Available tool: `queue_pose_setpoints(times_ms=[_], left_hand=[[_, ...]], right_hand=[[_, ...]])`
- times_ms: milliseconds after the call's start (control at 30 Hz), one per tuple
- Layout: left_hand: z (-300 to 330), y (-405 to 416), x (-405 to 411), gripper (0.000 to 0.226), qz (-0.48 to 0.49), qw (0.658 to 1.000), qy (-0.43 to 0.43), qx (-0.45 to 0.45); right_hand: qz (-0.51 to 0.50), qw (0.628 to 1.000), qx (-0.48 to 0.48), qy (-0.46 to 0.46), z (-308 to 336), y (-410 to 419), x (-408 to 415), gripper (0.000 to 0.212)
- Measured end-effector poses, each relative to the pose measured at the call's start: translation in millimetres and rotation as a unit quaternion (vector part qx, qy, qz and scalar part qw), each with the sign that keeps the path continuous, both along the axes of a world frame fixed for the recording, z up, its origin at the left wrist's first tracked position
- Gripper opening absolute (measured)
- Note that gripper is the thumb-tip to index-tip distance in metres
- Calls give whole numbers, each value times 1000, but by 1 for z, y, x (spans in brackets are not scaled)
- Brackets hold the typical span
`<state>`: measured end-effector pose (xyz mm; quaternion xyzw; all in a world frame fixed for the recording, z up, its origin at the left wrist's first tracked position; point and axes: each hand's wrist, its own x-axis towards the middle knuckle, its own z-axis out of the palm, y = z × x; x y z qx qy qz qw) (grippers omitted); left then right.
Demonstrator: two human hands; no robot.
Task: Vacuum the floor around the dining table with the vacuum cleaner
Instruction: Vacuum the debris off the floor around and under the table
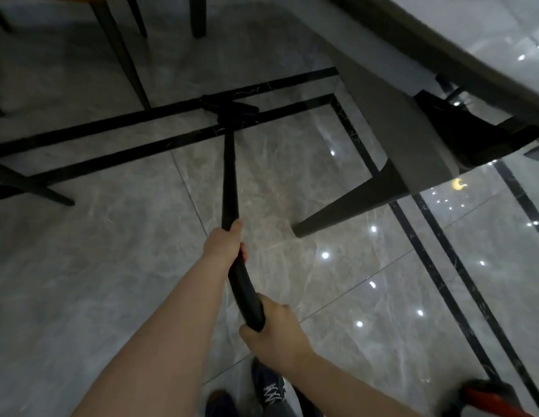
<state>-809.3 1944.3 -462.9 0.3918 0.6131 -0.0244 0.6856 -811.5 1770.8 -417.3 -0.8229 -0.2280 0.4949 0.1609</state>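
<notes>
While both hands (pixel 223 242) grip it, the vacuum wand (pixel 229 176) (black) reaches the floor (pixel 96 266).

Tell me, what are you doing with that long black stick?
A person is vacuuming the shiny tiled floor. The left hand grips the vacuum wand higher up and the right hand holds its handle end. The vacuum head sits on the dark stripes in the floor, between the chair legs and the dining table.

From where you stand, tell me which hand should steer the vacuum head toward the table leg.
Left. The left hand grips higher up the vacuum wand, nearer the head; the right hand holds the rear end, probably better for pushing.
</notes>
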Motion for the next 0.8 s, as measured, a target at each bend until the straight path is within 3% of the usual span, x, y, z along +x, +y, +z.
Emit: queue_pose_setpoints(times_ms=[100,200,367,533,667,800], left_hand=[[10,0,-9,39,-5,1000,23,2],[14,-33,-31,43,-34,998,52,-13],[35,-97,-77,42,-10,998,64,-23],[62,-87,-66,41,17,997,55,-55],[76,-69,-45,36,48,996,44,-66],[60,-103,-55,43,13,996,78,-51]], right_hand=[[12,1000,19,6,10,-2,-6,22],[31,999,-17,20,25,-32,-25,18],[115,989,-71,56,62,-80,-54,30],[86,996,-27,24,83,-83,-50,18],[50,998,17,17,93,-70,-36,23],[67,997,8,34,92,-104,-40,30]])
